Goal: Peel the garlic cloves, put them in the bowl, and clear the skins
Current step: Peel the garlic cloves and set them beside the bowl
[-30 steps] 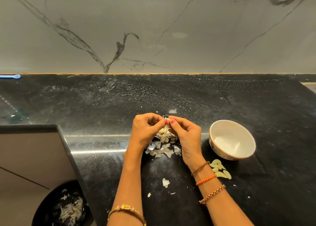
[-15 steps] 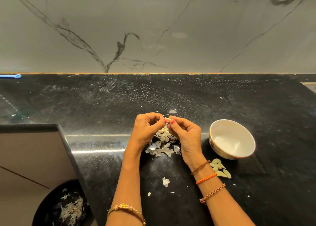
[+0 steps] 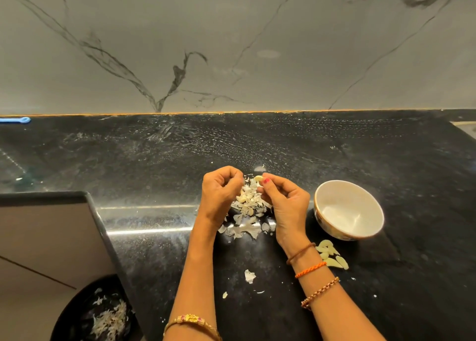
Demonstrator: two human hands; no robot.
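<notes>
Head view: right hand (image 3: pixel 284 199) pinches garlic clove (image 3: pixel 258 178) above skins (image 3: pixel 248 201).

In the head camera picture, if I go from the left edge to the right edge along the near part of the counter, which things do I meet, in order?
Black bin with skins → left hand → pile of garlic skins → right hand, pinching a garlic clove → peeled cloves on the counter → white bowl.
</notes>
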